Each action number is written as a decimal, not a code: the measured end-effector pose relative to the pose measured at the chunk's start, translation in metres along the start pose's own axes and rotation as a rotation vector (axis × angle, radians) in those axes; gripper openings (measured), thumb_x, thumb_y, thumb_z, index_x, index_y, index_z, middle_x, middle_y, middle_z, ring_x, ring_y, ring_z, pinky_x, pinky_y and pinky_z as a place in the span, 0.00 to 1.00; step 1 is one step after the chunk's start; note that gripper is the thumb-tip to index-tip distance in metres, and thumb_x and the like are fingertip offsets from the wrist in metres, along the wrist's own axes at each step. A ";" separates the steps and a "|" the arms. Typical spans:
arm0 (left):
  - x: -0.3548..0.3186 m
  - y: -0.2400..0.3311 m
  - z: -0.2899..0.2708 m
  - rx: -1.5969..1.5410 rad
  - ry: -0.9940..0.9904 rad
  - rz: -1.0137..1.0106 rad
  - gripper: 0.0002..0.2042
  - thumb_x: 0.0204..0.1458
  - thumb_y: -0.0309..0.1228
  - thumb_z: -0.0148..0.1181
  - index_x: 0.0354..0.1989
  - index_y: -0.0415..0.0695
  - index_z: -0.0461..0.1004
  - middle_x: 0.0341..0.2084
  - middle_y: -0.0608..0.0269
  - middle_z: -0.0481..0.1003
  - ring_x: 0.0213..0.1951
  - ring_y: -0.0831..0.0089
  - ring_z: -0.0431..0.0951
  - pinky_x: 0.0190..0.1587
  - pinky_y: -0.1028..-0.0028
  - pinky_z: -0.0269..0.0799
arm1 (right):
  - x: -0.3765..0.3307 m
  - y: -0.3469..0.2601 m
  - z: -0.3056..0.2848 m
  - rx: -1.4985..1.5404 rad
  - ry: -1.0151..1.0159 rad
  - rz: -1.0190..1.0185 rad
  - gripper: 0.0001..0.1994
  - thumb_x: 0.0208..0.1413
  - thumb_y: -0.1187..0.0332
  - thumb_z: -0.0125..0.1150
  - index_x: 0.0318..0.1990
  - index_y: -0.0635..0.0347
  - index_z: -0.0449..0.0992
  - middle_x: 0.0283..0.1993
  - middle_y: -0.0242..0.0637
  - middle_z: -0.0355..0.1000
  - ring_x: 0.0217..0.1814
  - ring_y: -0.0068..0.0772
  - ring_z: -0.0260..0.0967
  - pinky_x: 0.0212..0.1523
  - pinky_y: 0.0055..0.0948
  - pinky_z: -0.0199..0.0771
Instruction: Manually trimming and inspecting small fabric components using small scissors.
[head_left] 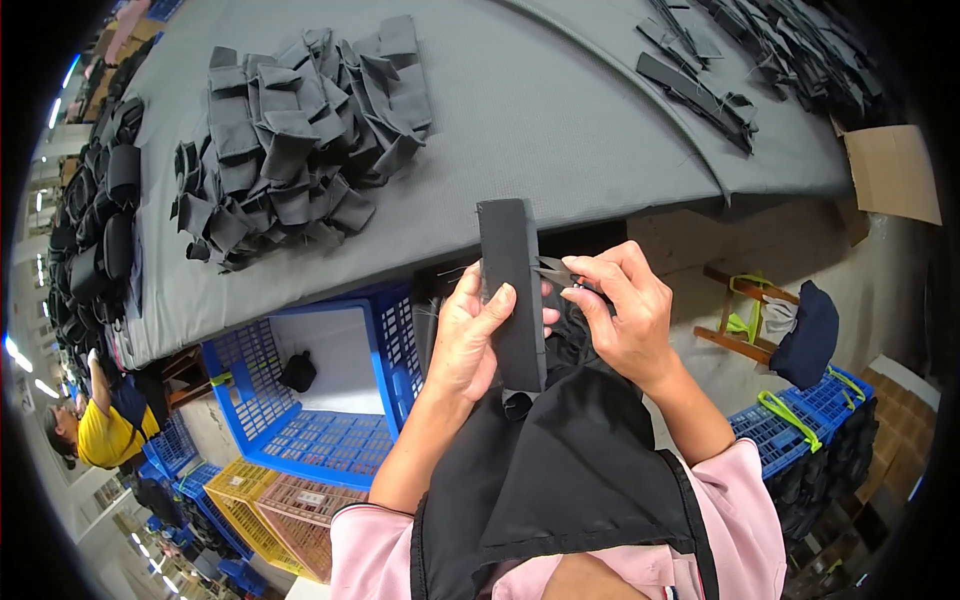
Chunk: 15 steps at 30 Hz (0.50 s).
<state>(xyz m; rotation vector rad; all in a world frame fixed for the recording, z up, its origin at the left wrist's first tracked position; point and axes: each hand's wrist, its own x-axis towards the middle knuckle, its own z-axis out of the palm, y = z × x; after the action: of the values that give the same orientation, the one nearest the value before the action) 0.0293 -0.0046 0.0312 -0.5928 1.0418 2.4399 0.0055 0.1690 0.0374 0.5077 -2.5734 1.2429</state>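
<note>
Left hand point(470, 335) is wrapped around a long black fabric strip point(512, 290), thumb across the front and fingers behind, holding it upright out over the edge of the grey bench point(560, 120), just above the lap. Right hand point(625, 315) is pinched shut on a small pair of thread snips point(555, 270), with the blades touching the strip's right edge about a third of the way down.

Honestly the risky bit is how close those blades sit to the left thumb and fingertips. If the strip twists in that grip, the snips could nick a finger, or bite into the fabric edge instead of a loose thread. I can't tell if there's actually a stray thread at the tip, it's too small to see.

Also the strip is only held around its middle, so the top end could flop over and hide the cut.

Below the hands there's a dark apron point(570, 470) over the lap, and a blue crate point(300, 400) sits just left. A dropped piece would probably land there or on the floor. A heap of folded grey pieces point(300, 140) sits well back on the bench.
</note>
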 end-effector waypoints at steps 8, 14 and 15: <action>0.001 -0.003 0.008 0.075 0.018 -0.002 0.22 0.54 0.28 0.57 0.55 0.39 0.59 0.39 0.51 0.74 0.36 0.64 0.80 0.38 0.69 0.79 | -0.006 0.007 0.001 -0.024 0.080 -0.081 0.12 0.38 0.74 0.67 0.34 0.60 0.76 0.26 0.33 0.66 0.22 0.32 0.65 0.21 0.27 0.63; 0.000 -0.008 0.011 0.145 -0.005 0.020 0.21 0.54 0.22 0.55 0.55 0.38 0.59 0.44 0.54 0.72 0.38 0.67 0.79 0.40 0.71 0.78 | 0.003 0.004 0.003 -0.082 -0.064 -0.105 0.12 0.37 0.73 0.66 0.34 0.59 0.75 0.28 0.32 0.66 0.23 0.33 0.64 0.23 0.28 0.63; 0.000 -0.008 0.012 0.144 -0.005 0.022 0.21 0.54 0.22 0.55 0.55 0.38 0.59 0.44 0.54 0.72 0.38 0.67 0.79 0.40 0.71 0.78 | 0.003 0.005 0.004 -0.063 -0.075 -0.093 0.12 0.37 0.73 0.66 0.33 0.58 0.75 0.28 0.32 0.66 0.23 0.33 0.64 0.23 0.28 0.62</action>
<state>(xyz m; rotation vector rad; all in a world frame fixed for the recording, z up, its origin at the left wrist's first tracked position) 0.0310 0.0095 0.0340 -0.5302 1.2155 2.3584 0.0001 0.1678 0.0326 0.6645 -2.6083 1.1292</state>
